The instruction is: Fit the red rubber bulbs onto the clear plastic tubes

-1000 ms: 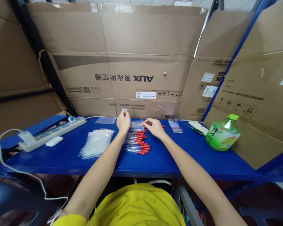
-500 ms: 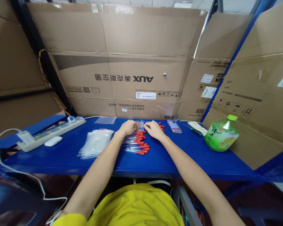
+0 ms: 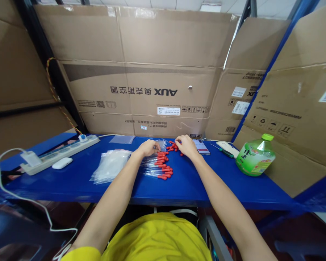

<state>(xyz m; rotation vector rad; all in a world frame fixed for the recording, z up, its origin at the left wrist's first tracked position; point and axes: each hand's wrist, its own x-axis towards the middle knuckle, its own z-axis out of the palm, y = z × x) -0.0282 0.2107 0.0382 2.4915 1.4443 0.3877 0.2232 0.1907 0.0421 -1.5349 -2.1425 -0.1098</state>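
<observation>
My left hand (image 3: pixel 149 148) is closed, fingertips pinched together beside a bunch of clear glass tubes (image 3: pixel 162 144); what lies between the fingers is too small to make out. Just below it, finished droppers (image 3: pixel 160 167) with clear stems and red rubber bulbs lie in rows, bulbs pointing right. My right hand (image 3: pixel 187 145) reaches over a loose pile of red rubber bulbs (image 3: pixel 171 147), its thumb and fingers closing on one at the pile's right side. The hand hides part of that pile.
Clear zip bags (image 3: pixel 112 165) lie stacked at left, with another flat bag (image 3: pixel 122 139) behind. A power strip (image 3: pixel 62 154) and a white case (image 3: pixel 62 163) sit farther left. Right are a phone (image 3: pixel 202 146), a green-handled screwdriver (image 3: pixel 226 152) and a green bottle (image 3: pixel 255 155). Cardboard walls the table (image 3: pixel 190 185).
My right hand has moved right, away from my left hand, to the loose red bulbs. My left hand has stayed nearly in place by the glass tubes.
</observation>
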